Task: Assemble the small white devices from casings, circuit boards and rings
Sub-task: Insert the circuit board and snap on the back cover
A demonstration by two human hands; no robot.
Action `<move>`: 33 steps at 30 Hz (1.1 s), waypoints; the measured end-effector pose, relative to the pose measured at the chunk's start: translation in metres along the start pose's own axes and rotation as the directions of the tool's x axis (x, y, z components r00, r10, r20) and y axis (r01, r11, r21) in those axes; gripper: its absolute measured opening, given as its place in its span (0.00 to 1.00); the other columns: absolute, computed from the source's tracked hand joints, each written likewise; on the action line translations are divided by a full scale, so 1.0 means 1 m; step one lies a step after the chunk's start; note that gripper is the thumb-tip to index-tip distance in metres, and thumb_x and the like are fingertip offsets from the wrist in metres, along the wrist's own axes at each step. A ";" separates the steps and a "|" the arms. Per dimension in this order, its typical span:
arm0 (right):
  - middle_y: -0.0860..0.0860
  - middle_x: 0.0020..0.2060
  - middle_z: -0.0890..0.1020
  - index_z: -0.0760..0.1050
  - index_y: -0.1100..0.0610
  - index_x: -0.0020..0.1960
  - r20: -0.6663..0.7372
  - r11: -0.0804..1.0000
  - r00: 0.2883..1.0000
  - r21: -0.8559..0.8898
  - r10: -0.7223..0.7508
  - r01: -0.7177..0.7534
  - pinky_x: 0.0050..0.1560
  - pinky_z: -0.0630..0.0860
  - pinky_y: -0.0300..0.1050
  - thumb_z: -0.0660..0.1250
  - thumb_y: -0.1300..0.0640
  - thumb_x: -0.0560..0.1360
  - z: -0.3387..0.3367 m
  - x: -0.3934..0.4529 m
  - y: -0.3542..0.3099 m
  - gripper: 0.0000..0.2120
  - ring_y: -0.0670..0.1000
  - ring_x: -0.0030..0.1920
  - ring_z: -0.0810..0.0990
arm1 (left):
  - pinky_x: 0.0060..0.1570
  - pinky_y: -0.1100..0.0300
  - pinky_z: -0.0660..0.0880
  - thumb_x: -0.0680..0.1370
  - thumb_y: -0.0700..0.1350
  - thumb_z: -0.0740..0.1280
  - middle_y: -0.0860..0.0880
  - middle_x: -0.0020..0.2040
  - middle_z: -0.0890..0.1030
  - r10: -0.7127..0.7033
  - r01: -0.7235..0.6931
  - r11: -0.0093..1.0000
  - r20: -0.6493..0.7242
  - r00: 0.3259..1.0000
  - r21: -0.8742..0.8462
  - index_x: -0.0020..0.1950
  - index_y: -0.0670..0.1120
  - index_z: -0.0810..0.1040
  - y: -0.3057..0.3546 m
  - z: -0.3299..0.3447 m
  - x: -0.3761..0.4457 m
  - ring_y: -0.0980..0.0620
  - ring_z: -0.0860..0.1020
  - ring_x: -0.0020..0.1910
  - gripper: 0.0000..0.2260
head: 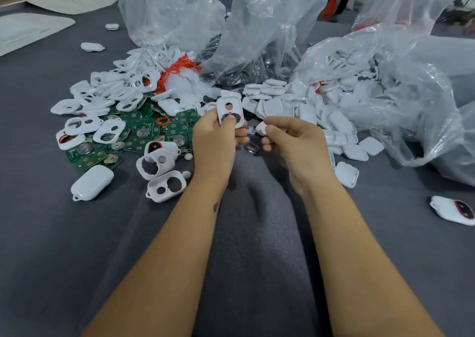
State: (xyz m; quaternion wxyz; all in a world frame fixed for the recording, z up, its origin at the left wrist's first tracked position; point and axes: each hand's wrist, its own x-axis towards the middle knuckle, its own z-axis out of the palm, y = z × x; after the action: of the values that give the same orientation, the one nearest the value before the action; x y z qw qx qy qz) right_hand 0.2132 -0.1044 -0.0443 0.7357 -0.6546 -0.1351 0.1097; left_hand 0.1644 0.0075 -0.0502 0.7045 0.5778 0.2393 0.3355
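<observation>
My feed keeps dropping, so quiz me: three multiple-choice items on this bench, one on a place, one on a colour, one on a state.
1. Where do the circuit boards lie?
A. left of the hands
B. inside the right bag
C. on the far white sheets

2. What colour are they?
A. blue
B. green
C. black

3. What is the left hand doing?
A. resting flat on the cloth
B. hanging idle
C. holding a white casing

Answers:
1 A: the boards are heaped on the grey cloth left of both hands.
2 B: they are plainly green.
3 C: its fingers and thumb grip the casing, with a dark ring showing in it.
</observation>
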 end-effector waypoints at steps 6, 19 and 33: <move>0.54 0.32 0.82 0.80 0.65 0.46 0.085 0.955 0.995 0.284 0.060 -0.082 0.38 0.77 0.35 0.66 0.72 0.74 -0.008 0.000 -0.001 0.06 0.46 0.32 0.80 | 0.34 0.64 0.79 0.79 0.34 0.62 0.45 0.39 0.84 -0.048 0.049 0.999 0.142 0.989 -0.005 0.45 0.42 0.80 0.003 0.002 -0.007 0.55 0.82 0.33 0.08; 0.50 0.32 0.81 0.81 0.60 0.50 0.092 0.937 0.996 0.348 -0.011 -0.021 0.38 0.77 0.35 0.63 0.71 0.77 -0.007 -0.003 -0.005 0.11 0.46 0.32 0.79 | 0.36 0.64 0.79 0.79 0.35 0.63 0.51 0.35 0.84 -0.029 0.006 0.997 0.296 0.955 0.079 0.45 0.45 0.81 0.002 0.004 -0.017 0.56 0.81 0.33 0.09; 0.47 0.34 0.82 0.81 0.55 0.40 -0.073 0.966 0.965 0.038 -0.253 0.256 0.37 0.77 0.36 0.69 0.72 0.72 -0.007 -0.001 -0.005 0.13 0.44 0.35 0.79 | 0.35 0.64 0.79 0.79 0.35 0.64 0.46 0.41 0.85 -0.041 0.021 0.998 0.315 0.948 0.066 0.54 0.45 0.79 -0.002 0.005 -0.013 0.54 0.82 0.34 0.08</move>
State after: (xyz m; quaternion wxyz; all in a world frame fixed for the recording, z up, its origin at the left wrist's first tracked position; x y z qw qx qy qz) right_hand 0.2141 -0.1120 -0.0405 0.7630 -0.6177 -0.1903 -0.0048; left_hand 0.1596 -0.0057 -0.0515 0.7207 0.6418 0.1427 0.2198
